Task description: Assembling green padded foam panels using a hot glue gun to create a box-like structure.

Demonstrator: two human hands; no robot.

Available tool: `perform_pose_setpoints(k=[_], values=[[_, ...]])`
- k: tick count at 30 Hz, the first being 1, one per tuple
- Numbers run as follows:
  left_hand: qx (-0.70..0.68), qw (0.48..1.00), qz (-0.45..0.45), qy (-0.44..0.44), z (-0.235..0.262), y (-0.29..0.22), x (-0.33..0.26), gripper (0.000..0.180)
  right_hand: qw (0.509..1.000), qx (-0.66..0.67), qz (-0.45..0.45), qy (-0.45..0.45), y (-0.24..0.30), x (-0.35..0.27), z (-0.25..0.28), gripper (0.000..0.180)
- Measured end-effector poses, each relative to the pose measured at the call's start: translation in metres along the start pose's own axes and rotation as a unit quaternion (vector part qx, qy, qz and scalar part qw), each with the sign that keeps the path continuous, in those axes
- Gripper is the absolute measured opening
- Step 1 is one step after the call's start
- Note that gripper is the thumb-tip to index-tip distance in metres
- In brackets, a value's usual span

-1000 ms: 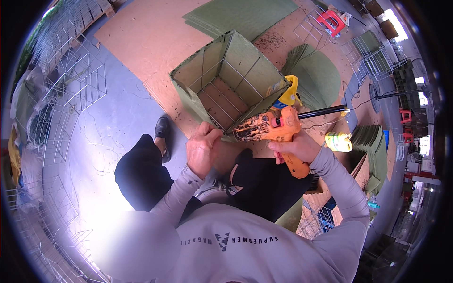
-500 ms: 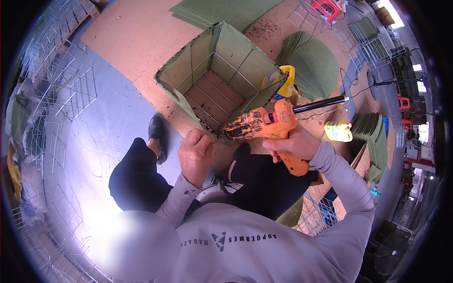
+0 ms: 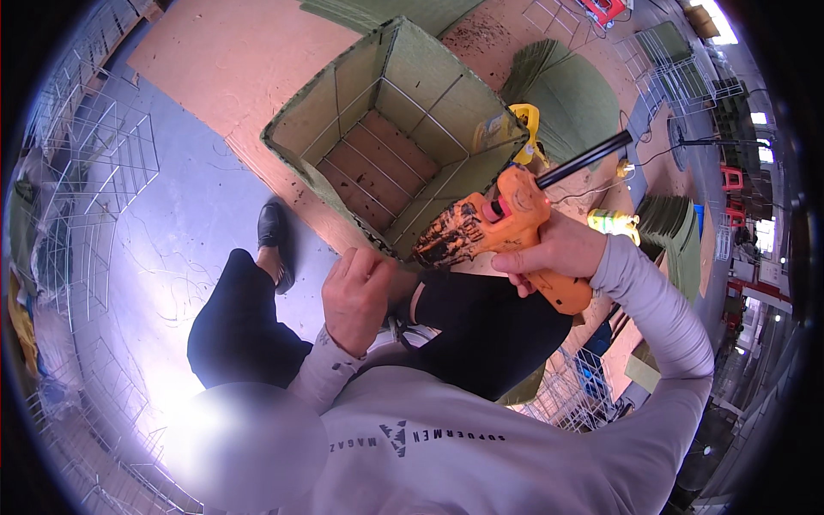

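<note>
My right hand [image 3: 562, 253] is wrapped round the grip of an orange glue gun [image 3: 519, 210], its front smeared black. A black glue stick [image 3: 588, 160] pokes out of its back end. The nozzle points left, close to the near corner of an open box [image 3: 438, 81] made of green felt-like sheet over a wire frame. Black smears run along the box's rim. My left hand [image 3: 354, 296] is closed by that same corner, fingertips bunched at the rim. Whatever it pinches is hidden.
Brown board [image 3: 202, 64] lies under the box. Green sheets are fanned [image 3: 575, 99] beyond it and stacked [image 3: 669, 236] at the right. Yellow containers [image 3: 614, 223] stand near the gun. Wire frames [image 3: 112, 154] line the left; my shoe [image 3: 272, 225] is on the grey floor.
The glue gun has shifted a little right and its rear stick tilts up more steeply. The box sits slightly farther up and left in view. Both hands stay by its near corner.
</note>
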State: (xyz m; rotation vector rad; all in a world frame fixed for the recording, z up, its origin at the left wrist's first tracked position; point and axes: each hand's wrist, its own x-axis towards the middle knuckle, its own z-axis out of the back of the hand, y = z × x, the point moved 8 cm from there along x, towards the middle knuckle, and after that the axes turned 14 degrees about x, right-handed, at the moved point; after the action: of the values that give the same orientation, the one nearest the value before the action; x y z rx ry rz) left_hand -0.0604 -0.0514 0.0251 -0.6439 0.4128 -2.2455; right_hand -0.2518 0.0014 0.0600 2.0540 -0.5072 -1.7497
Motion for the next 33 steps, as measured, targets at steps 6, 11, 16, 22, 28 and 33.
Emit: perform_pose_setpoints(k=[6,11,16,22,28,33], values=[[-0.029,0.999,-0.021,0.013,-0.003,-0.005,0.001,0.018,0.997,0.028,-0.004,0.066,0.024,0.013,0.002,0.024],[-0.072,0.997,-0.03,0.018,-0.007,-0.008,0.002,0.019,0.992,-0.061,-0.029,0.105,0.034,0.026,0.005,0.025],[-0.073,0.995,-0.061,0.021,-0.005,-0.012,0.0,0.025,0.985,-0.063,-0.103,0.124,0.039,0.027,0.002,0.027],[-0.071,0.985,-0.14,0.079,-0.007,-0.021,-0.007,0.031,0.975,-0.104,-0.156,0.123,0.038,0.027,0.0,0.032],[-0.078,0.979,-0.168,0.079,-0.006,-0.029,-0.015,0.033,0.983,-0.114,-0.113,0.095,0.029,0.017,-0.005,0.038],[-0.073,0.982,-0.161,0.072,-0.007,-0.029,-0.016,0.033,0.995,-0.015,-0.082,0.052,0.02,0.009,0.001,0.043]])
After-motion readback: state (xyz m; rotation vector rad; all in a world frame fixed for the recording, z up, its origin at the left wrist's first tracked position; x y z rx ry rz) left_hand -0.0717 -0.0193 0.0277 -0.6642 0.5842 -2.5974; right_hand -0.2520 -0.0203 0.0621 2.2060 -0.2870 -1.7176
